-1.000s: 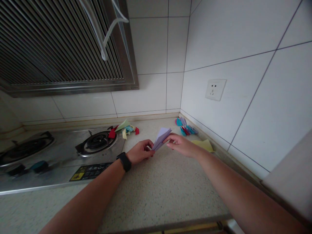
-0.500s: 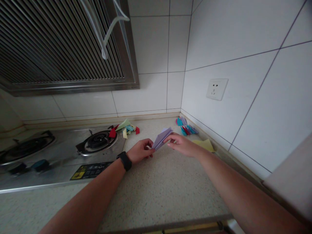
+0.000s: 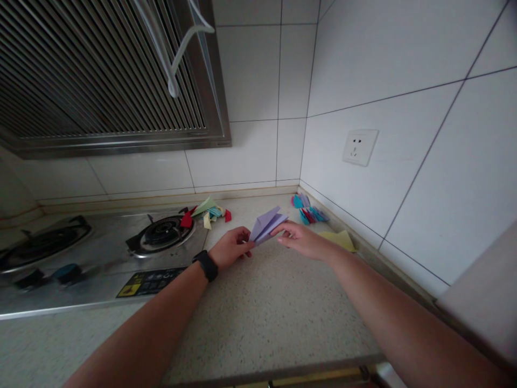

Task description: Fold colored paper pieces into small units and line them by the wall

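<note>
A folded piece of purple paper [image 3: 266,223] is held above the speckled countertop between my two hands. My left hand [image 3: 234,245], with a black watch [image 3: 207,265] on its wrist, pinches the paper's lower left corner between thumb and fingers. At the paper's right edge, my right hand [image 3: 297,237] has its fingertips closed on the fold. The paper's flaps stand apart at the top, making a V-shaped opening.
Left lies a gas stove [image 3: 105,258] with folded coloured paper pieces [image 3: 210,212] at its right edge. Small folded paper pieces [image 3: 311,214] sit in the back corner. Yellow paper [image 3: 339,240] lies beyond my right wrist. A range hood [image 3: 113,75] hangs above.
The purple paper's flaps have spread apart, with the upper one tipping up and left. My left hand has shifted very slightly left; my right hand stays almost still.
</note>
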A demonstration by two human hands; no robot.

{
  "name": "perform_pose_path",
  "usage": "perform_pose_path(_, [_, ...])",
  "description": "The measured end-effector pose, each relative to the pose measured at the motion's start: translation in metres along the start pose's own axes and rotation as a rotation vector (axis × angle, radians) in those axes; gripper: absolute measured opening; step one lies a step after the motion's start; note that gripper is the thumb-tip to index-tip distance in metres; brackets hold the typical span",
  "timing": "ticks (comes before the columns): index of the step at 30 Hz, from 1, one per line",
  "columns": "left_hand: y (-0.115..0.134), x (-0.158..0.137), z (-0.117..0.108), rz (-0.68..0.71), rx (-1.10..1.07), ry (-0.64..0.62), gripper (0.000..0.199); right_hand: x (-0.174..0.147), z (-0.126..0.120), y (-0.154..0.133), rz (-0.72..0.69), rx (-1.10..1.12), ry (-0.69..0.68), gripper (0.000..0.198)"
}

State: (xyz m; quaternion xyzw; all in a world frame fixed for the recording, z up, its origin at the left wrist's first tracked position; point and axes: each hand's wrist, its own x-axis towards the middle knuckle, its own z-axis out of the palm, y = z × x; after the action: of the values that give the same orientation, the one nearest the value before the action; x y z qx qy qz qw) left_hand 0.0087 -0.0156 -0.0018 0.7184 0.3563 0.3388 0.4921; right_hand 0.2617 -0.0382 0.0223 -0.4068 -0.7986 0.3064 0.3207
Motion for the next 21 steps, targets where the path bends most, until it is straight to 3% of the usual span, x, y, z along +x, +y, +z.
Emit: perform_pose_path(21, [-0.0039,0.0031,-0.0031,0.018,0.017,0.081,0.028,-0.0001,0.0002,0.0052,0.032,-0.015,-0.035,0.027])
